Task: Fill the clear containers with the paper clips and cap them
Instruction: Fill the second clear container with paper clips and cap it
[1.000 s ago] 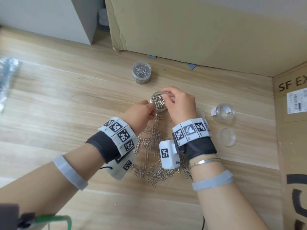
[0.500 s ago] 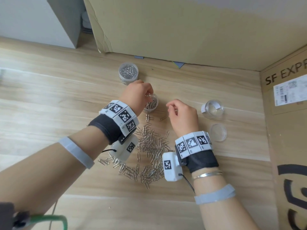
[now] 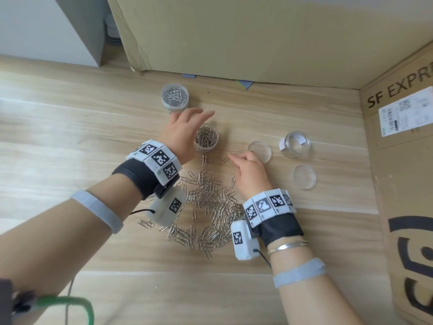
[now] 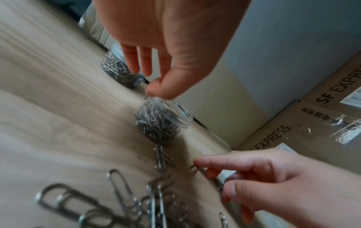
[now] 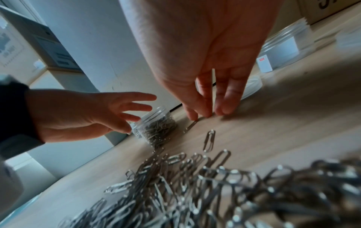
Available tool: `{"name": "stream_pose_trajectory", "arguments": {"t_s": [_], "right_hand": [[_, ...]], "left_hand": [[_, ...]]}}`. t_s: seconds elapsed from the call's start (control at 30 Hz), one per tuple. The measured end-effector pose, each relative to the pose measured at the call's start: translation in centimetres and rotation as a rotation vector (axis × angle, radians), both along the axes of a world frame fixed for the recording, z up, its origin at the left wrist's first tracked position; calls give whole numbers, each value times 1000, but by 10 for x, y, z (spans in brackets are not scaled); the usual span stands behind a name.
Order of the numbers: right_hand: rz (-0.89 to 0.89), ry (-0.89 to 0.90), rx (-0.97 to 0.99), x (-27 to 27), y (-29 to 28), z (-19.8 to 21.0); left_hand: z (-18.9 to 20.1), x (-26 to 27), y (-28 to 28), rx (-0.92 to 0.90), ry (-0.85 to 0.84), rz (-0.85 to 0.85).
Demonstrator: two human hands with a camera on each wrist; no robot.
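head view: left hand (image 3: 185,132) spread; right wrist view: right hand (image 5: 207,98) fingertips pinching a clip (image 5: 192,125).

- Left hand (image 3: 185,132), fingers spread, hovers beside the uncapped, clip-filled container (image 3: 206,140).
- Right hand (image 3: 251,172) reaches for a stray clip (image 3: 225,159).
- Loose clip pile (image 3: 206,207) lies near.
- 2 lids (image 3: 260,150) sit right.

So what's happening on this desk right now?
A person is packing loose paper clips into small clear containers. One capped container stands full at the back. A second, open container is nearly full; the left hand hovers open beside it. The right hand is pinching a stray clip off the wooden table. An empty container and two lids wait to the right.
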State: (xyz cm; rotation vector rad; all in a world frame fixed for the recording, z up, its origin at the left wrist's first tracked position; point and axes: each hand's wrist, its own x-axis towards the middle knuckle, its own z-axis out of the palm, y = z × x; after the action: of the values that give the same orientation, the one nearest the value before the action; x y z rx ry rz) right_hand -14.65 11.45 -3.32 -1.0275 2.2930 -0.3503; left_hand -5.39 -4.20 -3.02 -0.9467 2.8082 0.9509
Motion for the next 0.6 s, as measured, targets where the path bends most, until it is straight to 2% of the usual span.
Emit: {"name": "stream_pose_trajectory", "arguments": {"t_s": [0.07, 0.2, 0.3, 0.47, 0.6], "right_hand": [[-11, -25, -8, 4, 2, 0], [47, -61, -32, 15, 1, 2], [108, -27, -72, 22, -7, -1], [235, 88, -4, 30, -18, -3], [279, 5, -3, 40, -16, -2]], "left_hand": [[-8, 1, 0, 20, -26, -48], [-16, 3, -4, 88, 15, -1], [-14, 10, -8, 130, 51, 28], [-12, 30, -14, 138, 54, 50], [-15, 44, -16, 185, 40, 87]]}}
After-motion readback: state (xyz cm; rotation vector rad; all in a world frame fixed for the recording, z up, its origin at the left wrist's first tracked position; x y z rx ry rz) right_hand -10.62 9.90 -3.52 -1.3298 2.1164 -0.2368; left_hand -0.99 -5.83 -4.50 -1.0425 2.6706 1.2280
